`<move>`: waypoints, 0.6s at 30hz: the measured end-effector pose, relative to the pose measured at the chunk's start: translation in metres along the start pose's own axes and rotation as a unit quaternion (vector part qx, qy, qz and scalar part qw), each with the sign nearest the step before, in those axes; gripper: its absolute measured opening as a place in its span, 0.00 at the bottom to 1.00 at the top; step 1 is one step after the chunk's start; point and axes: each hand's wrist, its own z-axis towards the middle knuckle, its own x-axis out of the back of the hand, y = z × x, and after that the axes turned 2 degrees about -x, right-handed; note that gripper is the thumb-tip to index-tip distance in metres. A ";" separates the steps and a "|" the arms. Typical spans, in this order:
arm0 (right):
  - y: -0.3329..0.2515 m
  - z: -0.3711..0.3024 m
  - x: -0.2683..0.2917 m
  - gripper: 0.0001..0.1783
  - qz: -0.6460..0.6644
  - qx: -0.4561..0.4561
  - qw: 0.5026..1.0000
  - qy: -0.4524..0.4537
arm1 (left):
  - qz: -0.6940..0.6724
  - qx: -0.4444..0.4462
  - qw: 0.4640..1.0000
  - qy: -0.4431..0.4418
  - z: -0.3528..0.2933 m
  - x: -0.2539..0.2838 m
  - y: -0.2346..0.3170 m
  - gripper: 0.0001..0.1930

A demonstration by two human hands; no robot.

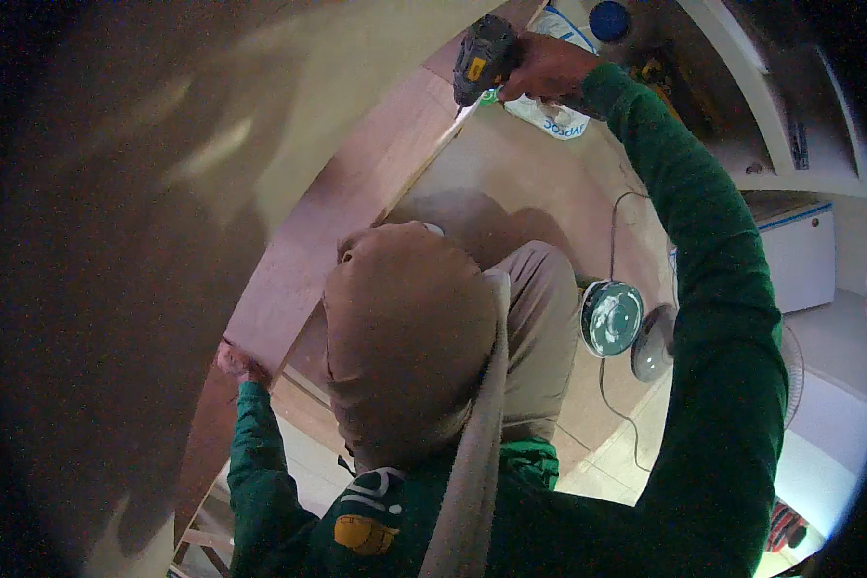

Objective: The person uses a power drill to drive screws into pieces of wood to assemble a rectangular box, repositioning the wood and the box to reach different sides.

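A long, flat wooden board runs diagonally from lower left to the top, close against a plain beige surface. My right hand, at the end of an outstretched arm in a green sleeve, is wrapped round a dark cordless drill with a yellow patch. The drill's nose points down toward the far end of the board. At the near end, my left hand grips the board's edge with curled fingers. My bent knees in beige trousers fill the middle and cover part of the board's right edge.
A white bag lies beside the drill, near a round blue object. A paint-smeared green tub and a grey round lid stand right of my knees, with a thin cord nearby. White shelving lines the right.
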 end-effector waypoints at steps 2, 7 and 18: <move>0.001 0.003 0.001 0.22 -0.025 -0.020 0.999 0.002 | 0.001 0.000 1.000 -0.001 0.000 -0.002 0.003 0.36; -0.001 0.001 0.000 0.21 -0.019 0.017 1.000 0.017 | 0.007 0.002 1.000 -0.001 -0.002 0.000 0.008 0.35; 0.002 0.017 0.002 0.24 -0.108 -0.050 0.992 0.030 | 0.017 0.009 1.000 -0.002 -0.010 -0.008 0.016 0.35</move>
